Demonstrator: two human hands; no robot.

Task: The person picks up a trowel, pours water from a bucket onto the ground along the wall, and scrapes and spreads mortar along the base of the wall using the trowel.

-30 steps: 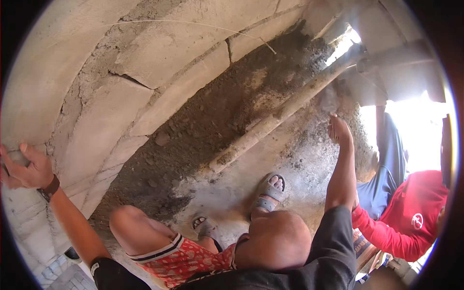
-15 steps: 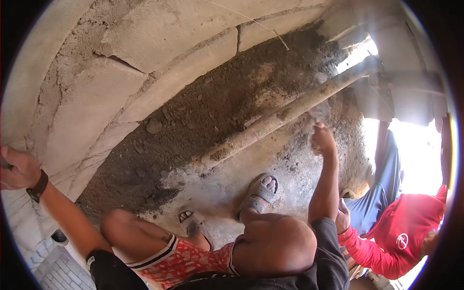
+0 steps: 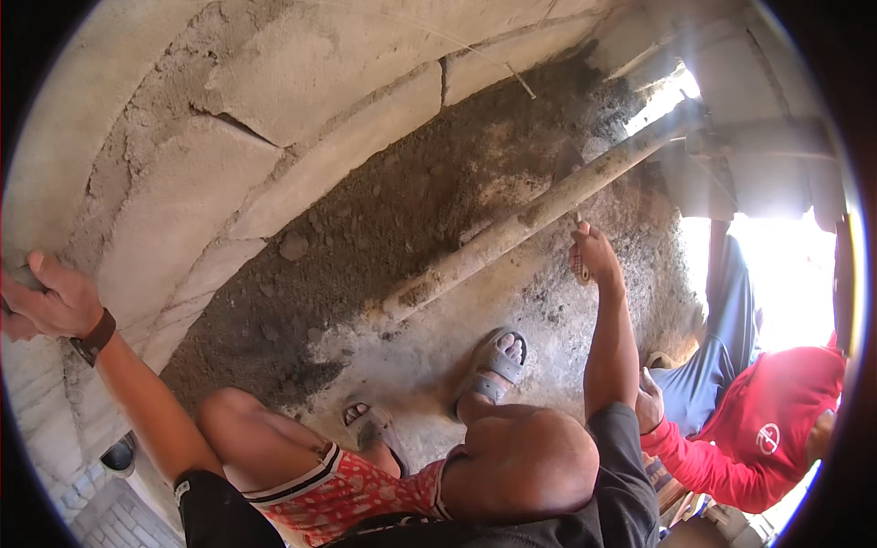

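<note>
My right hand (image 3: 597, 255) is closed round the handle of what looks like a trowel, at the near side of a long, dirt-crusted pipe (image 3: 539, 215). Its dark blade (image 3: 568, 164) shows beyond the pipe, over the dark soil (image 3: 384, 215). At the far left, my left hand (image 3: 57, 303) is raised beside the pale block wall (image 3: 338, 82). Its fingers are closed round a grey thing (image 3: 23, 277), partly cut off by the picture's rim, whose kind I cannot make out.
A co-worker in a red top (image 3: 722, 457) sits close on my right, one hand (image 3: 649, 402) near my upper arm. My sandalled foot (image 3: 493, 365) rests on rough concrete (image 3: 429, 365). A thin string (image 3: 493, 59) hangs near the wall. Bright light enters at the right.
My right hand has shifted slightly left and the blade has moved from the pipe's near side to beyond it. My left hand has moved a little, showing more of its fingers.
</note>
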